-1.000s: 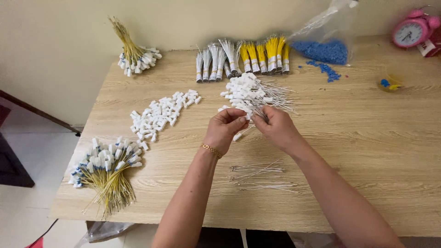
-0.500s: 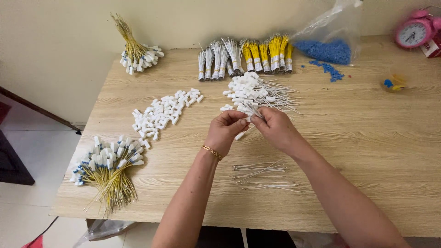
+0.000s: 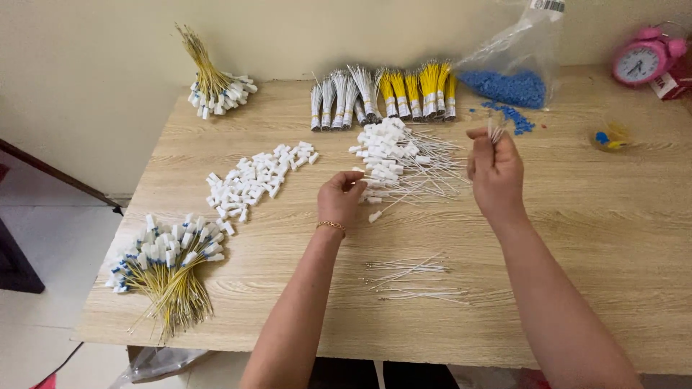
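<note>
Right hand [image 3: 494, 173] pinched thin wires [image 3: 495, 130], ends hard to make out. Left hand [image 3: 342, 199] gripped one wire at the white-capped pile [image 3: 395, 155]. Plastic bag [image 3: 520, 50] held blue beads [image 3: 504, 86].

A light wood-grain tabletop [image 3: 591, 238] against a plain cream wall [image 3: 94, 65].

The wall runs along the tabletop's far edge, evenly lit with soft shadows. Past the left edge lies a pale tiled floor [image 3: 43, 245], with a dark strip [image 3: 50, 173] slanting along the wall's base and dark furniture [image 3: 13, 263] at the frame's edge.
</note>
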